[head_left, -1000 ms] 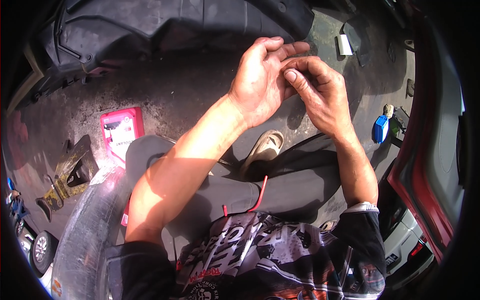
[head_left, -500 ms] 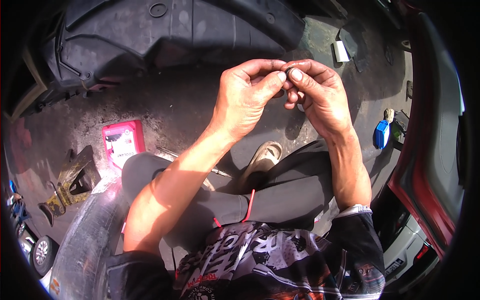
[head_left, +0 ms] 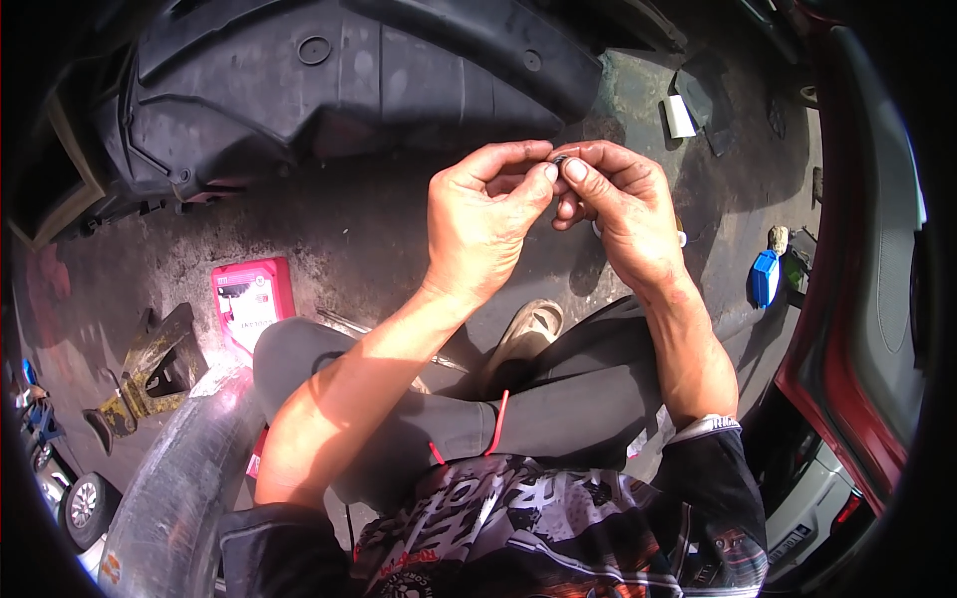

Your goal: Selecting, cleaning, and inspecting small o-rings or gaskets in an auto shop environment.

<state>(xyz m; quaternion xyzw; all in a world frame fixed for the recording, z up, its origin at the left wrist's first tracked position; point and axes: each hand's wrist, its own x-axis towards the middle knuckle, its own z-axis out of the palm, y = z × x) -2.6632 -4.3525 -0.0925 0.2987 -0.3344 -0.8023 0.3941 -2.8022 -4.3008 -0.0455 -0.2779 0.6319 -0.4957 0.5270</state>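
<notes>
A tiny black ribbed piece [head_left: 560,159] sits between my fingertips at the upper middle, mostly covered by them; its kind cannot be made out. My left hand [head_left: 486,219] pinches toward it with thumb and forefinger. My right hand [head_left: 630,207] grips it between thumb and bent forefinger, the other fingers curled beneath. The two hands meet at the tips, raised above the dark floor and beyond my bent legs [head_left: 568,384]. Something small and pale shows partly behind the right hand.
A big black moulded plastic panel [head_left: 259,90] lies beyond my hands. At left are a pink coolant jug [head_left: 282,289] and a yellow metal stand [head_left: 150,374]. Rightward stand a white cup [head_left: 679,117], a blue object [head_left: 765,278] and a red vehicle edge [head_left: 842,399].
Both hands have come slightly lower and leftward in view, still pinching together. The black piece shows a little more between the fingertips. The surroundings shift slightly with my head.
</notes>
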